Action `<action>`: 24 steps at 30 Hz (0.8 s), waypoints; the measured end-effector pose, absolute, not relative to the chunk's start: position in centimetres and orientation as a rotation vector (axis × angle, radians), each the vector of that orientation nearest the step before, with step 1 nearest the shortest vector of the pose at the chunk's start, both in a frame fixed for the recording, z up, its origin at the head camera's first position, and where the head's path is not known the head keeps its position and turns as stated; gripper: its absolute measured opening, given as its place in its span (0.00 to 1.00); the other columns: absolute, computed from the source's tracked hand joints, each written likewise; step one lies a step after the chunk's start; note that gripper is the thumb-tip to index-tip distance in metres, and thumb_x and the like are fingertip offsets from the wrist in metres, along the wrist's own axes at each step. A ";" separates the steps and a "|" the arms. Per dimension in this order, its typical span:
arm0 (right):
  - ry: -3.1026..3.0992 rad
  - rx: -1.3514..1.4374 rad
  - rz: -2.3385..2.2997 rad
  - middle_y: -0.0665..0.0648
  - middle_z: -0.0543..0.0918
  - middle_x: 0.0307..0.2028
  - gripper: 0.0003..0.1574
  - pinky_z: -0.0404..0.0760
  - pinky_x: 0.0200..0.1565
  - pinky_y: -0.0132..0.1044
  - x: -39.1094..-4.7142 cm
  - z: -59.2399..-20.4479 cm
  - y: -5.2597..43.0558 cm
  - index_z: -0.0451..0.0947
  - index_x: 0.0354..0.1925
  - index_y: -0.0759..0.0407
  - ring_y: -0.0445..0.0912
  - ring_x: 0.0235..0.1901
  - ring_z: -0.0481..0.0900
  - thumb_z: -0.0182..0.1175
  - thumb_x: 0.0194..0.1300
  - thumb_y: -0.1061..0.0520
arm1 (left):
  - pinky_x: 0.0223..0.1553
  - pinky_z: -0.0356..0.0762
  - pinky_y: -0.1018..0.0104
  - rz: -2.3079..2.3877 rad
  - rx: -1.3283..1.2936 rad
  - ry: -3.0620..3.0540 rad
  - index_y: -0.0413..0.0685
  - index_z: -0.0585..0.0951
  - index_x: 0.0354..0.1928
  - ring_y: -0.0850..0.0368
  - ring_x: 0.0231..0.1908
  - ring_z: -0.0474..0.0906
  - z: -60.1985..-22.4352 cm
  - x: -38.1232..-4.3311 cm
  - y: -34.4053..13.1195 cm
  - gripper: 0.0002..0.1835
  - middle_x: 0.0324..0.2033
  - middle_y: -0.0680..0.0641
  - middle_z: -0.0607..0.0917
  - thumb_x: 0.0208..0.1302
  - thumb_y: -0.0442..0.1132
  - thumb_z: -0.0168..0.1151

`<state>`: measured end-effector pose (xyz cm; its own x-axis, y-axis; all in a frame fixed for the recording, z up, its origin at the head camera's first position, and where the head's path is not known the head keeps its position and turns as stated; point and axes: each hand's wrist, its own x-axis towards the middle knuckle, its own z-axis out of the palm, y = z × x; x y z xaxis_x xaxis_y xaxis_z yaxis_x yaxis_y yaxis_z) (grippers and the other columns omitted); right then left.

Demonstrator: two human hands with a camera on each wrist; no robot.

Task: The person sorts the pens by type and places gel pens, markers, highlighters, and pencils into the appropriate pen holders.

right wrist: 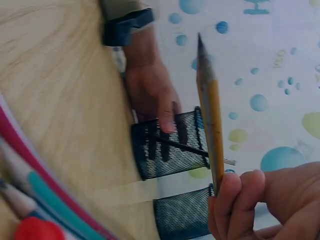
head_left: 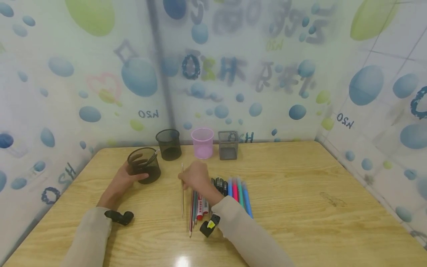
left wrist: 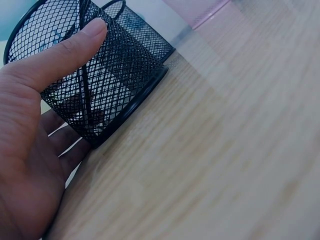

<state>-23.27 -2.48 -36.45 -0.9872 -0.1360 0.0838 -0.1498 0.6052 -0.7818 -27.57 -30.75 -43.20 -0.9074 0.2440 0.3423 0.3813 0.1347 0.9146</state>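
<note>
The pencil, pinched in the right hand, is between the black mesh cup and the loose pens. It should handle light and stiff (the sharpened tip is probably fragile); grip mid-shaft. The left hand clasps the cup's wall.

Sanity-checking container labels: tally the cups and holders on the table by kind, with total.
Round black mesh: 2 (held cup, rear cup)
Round pink: 1 (pink cup)
Square mesh: 1 (square holder)
Total: 4
</note>
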 end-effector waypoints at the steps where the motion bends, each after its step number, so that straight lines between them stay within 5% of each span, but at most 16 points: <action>1: -2.766 0.260 1.406 0.47 0.74 0.05 0.18 0.56 0.10 0.27 -23.3 -36.2 -2.3 0.80 0.11 0.57 0.45 0.10 0.77 0.65 0.55 0.58 | 0.53 0.71 0.74 -1.906 -0.636 -2.276 0.46 0.58 0.70 0.68 0.54 0.72 -43.2 -27.6 -30.8 0.41 0.63 0.25 0.62 0.57 0.22 0.63; 8: -2.574 0.246 1.708 0.51 0.77 0.08 0.14 0.54 0.11 0.28 -23.8 -34.8 -1.8 0.81 0.16 0.62 0.48 0.15 0.81 0.61 0.57 0.61 | 0.54 0.71 0.74 -1.876 -0.622 -2.301 0.47 0.57 0.70 0.69 0.54 0.72 -43.4 -27.6 -31.1 0.41 0.63 0.25 0.62 0.57 0.23 0.64; 16: -2.257 0.169 2.026 0.56 0.77 0.10 0.11 0.80 0.29 0.31 -24.1 -33.9 -2.0 0.76 0.17 0.65 0.46 0.13 0.81 0.60 0.56 0.67 | 0.54 0.71 0.74 -1.851 -0.617 -2.314 0.45 0.57 0.71 0.69 0.54 0.72 -43.4 -27.5 -31.2 0.42 0.63 0.24 0.61 0.57 0.25 0.65; 24: -2.184 0.134 2.034 0.55 0.80 0.13 0.11 0.81 0.30 0.32 -24.1 -33.3 -2.1 0.78 0.20 0.67 0.52 0.18 0.83 0.62 0.58 0.63 | 0.54 0.71 0.74 -1.869 -0.613 -2.304 0.45 0.57 0.70 0.68 0.54 0.73 -43.4 -27.8 -31.0 0.42 0.64 0.26 0.63 0.57 0.24 0.65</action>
<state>-24.07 -2.09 -33.26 -0.9841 0.0393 0.1733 -0.1701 0.0744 -0.9826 -27.76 -30.99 -43.36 -0.9120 0.2378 0.3341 0.3759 0.1592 0.9129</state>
